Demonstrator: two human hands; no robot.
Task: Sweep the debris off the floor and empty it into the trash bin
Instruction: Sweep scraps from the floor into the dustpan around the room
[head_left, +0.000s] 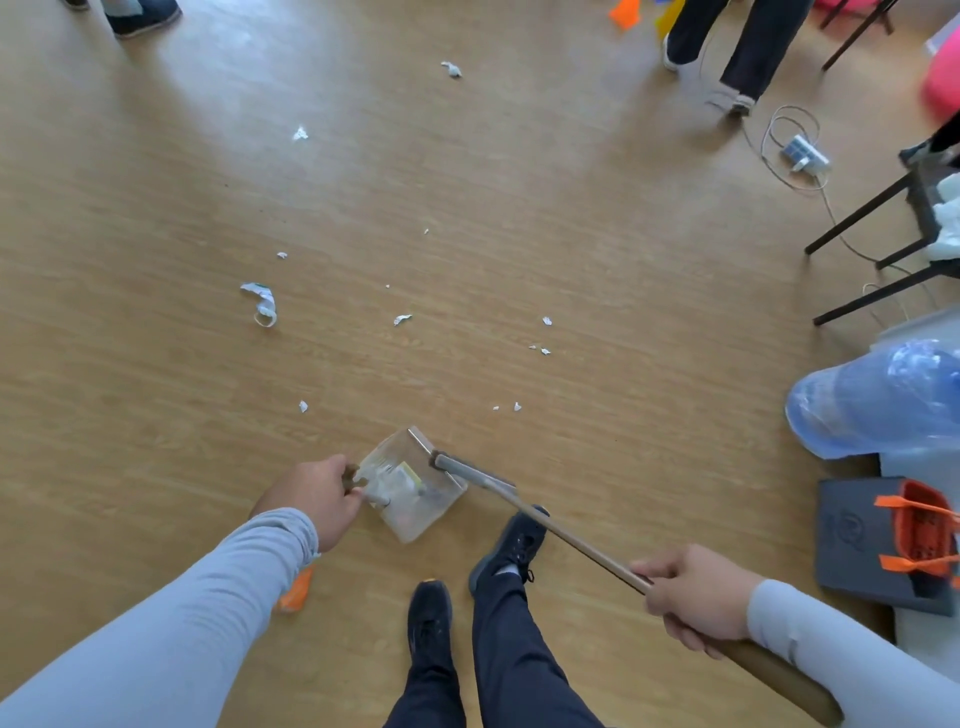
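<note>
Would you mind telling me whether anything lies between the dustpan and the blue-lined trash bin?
Nothing visible blocks it: only bare floor lies between the dustpan and the trash bin, though the broom handle crosses nearby.

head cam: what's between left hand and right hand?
In the head view, the clear dustpan and the broom handle lie between left hand and right hand.

Bright, even daylight, apparently from the top of frame: broad pale glare patches on the wood floor (467, 218) at upper centre and upper left. Shadows soft, falling toward the viewer under the black chair legs (862, 208). Strong wide-angle bending at edges; sleeves stretch large in the corners. Dustpan (410, 486) and left hand (311, 493) slightly motion-blurred. Overall soft, compressed detail; paper scraps (260, 301) lack crisp edges.
</note>
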